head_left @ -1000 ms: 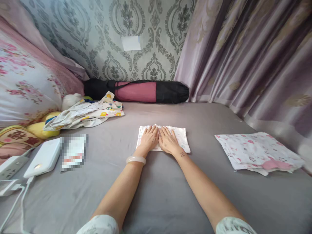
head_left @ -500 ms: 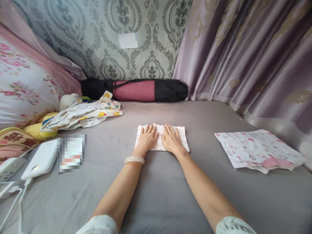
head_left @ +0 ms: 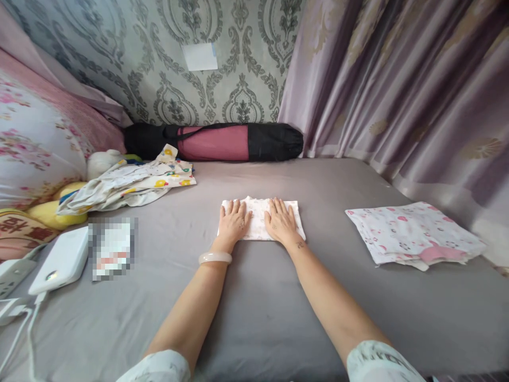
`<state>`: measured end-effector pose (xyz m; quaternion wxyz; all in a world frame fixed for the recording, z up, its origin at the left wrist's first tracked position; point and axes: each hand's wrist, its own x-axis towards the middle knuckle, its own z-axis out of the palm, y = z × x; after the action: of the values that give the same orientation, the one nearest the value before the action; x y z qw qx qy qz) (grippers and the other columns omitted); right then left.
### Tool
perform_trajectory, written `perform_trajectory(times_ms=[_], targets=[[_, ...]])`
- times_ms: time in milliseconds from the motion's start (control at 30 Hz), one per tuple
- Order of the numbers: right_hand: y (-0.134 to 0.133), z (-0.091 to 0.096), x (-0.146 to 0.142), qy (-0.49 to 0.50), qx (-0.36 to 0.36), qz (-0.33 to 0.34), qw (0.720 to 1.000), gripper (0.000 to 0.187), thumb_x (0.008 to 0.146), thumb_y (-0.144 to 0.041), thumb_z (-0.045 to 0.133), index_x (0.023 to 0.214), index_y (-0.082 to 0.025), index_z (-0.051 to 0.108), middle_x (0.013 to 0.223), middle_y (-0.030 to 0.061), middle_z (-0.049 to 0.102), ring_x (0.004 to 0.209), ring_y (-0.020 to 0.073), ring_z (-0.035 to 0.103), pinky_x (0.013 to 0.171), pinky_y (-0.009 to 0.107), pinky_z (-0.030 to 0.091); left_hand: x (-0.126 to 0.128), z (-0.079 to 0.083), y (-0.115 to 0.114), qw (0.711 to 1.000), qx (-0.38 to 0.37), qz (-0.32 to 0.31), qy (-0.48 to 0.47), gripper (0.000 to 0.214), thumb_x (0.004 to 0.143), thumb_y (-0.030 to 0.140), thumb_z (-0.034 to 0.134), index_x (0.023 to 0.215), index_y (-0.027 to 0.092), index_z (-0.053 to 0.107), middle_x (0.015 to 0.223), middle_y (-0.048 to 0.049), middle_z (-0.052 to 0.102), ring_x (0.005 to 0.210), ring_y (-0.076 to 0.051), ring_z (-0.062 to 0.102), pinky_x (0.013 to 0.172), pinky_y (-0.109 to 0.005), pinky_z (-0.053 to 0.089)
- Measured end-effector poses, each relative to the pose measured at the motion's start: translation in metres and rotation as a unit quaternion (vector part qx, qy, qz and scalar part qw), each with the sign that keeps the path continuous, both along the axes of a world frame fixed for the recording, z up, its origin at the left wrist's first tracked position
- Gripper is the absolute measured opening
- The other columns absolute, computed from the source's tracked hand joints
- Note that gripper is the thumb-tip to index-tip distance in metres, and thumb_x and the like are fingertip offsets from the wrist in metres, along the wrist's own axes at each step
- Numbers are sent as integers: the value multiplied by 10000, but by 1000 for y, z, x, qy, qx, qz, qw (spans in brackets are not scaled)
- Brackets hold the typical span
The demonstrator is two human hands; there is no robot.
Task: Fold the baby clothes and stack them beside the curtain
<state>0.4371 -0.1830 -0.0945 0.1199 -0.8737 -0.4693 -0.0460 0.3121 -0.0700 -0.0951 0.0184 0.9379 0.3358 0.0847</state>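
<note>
A folded white cloth with a faint pink print lies flat on the grey bed sheet in front of me. My left hand rests palm down on its left part, fingers stretched out, with a pale bangle on the wrist. Palm down on the right part is my right hand, its fingers slightly spread. A strip of the cloth shows between the two hands; the rest under the palms is hidden. Neither hand grips anything.
Folded pink-patterned fabric lies at the right. To the left are a crumpled printed garment, a white power bank with a cable, a power strip and a blurred-out item. A black-and-pink rolled bag lies along the wall.
My hands have moved slightly apart on the folded cloth, showing more of it between them. The whole view has shifted a little.
</note>
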Motion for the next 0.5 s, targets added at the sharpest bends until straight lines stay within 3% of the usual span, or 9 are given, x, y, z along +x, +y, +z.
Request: perform_trajectory(times_ms=[133, 267, 400, 500], targets=[[2, -1, -2, 1, 1, -2, 1000, 567, 970, -333, 264, 1466, -73, 350, 1532, 127, 325, 1422, 268, 247, 1156, 484, 148, 1, -2, 2, 1000, -2, 2, 6, 580, 981, 469, 191, 1447, 175, 371, 1513, -123, 370, 1415, -296, 277, 1144, -515, 198], [-3, 8, 1, 27, -24, 7, 999, 576, 974, -349, 233, 1476, -84, 333, 1544, 123, 300, 1431, 264, 226, 1159, 484, 152, -2, 7, 3, 999, -26, -6, 22, 584, 981, 470, 191, 1452, 169, 357, 1529, -117, 343, 1425, -294, 256, 1145, -515, 202], [-21, 18, 13, 30, -43, 17, 998, 600, 980, -378, 214, 1484, -67, 305, 1563, 143, 241, 1443, 270, 194, 1166, 478, 140, -17, 20, 7, 997, -51, -40, 52, 609, 975, 499, 210, 1467, 158, 324, 1557, -124, 279, 1443, -285, 215, 1149, -497, 199], [-37, 16, 23, 7, -48, 12, 999, 632, 979, -414, 224, 1480, -36, 299, 1563, 162, 230, 1444, 280, 185, 1172, 475, 122, -31, 19, 13, 995, -37, -71, 52, 637, 970, 529, 200, 1479, 161, 304, 1562, -121, 268, 1454, -271, 185, 1161, -476, 174]])
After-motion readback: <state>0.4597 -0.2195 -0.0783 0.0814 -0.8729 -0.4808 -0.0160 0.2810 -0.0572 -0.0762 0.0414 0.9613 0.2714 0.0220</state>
